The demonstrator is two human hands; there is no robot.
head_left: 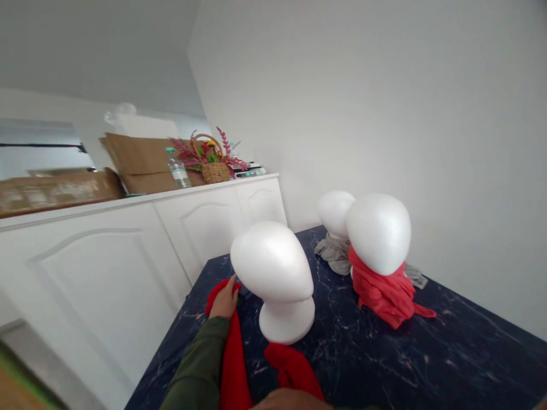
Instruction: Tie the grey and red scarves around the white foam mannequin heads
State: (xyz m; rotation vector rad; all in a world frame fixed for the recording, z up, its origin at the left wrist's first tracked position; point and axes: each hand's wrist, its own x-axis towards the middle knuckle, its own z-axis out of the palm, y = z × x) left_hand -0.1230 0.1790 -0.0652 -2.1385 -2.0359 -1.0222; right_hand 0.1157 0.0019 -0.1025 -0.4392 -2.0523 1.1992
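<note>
From where I stand, the left hand (224, 300) has its fingers curled round a red cloth (235, 364) on the dark marbled bench (410, 364), to the left of a bare white foam head (271, 262). One length of that cloth runs back beside the green sleeve (199, 364); another red stretch lies just in front of the head's base, and I can't tell whether the two join. Only the back of the right hand (293, 400) shows, low down next to that second stretch, so its grip I can't make out. Over to the right, a second foam head (379, 228) wears a coral cloth (384, 293) about its neck, and a third foam head (334, 209) has grey cloth (333, 255) at its base
</note>
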